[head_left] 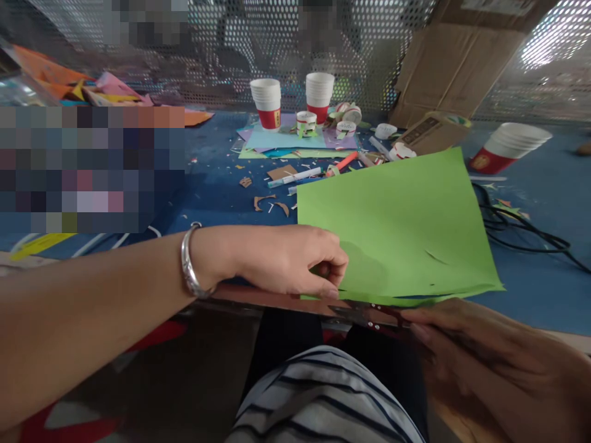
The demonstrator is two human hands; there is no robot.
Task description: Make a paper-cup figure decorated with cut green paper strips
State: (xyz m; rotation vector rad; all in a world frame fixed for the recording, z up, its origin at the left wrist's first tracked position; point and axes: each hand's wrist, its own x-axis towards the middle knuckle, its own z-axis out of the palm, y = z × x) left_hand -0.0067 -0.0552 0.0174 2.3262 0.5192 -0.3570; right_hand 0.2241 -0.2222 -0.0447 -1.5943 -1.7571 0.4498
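Observation:
A sheet of green paper (397, 227) lies at the near edge of the blue table (221, 191). My left hand (281, 258), with a silver bangle on the wrist, pinches the sheet's near left corner, fingers closed on it. My right hand (466, 351) sits below the table edge, closed around a pair of scissors (364, 314). The scissors' blades meet the paper's lower edge. Their handles are hidden inside my fingers.
Stacks of red-and-white paper cups (266, 101) stand at the back, one stack (508, 147) lies tipped at right. Coloured sheets (295, 140), markers (295, 177), tape rolls and paper scraps litter the middle. Black cables (521, 231) run on the right. Cardboard (455, 61) leans against the mesh wall.

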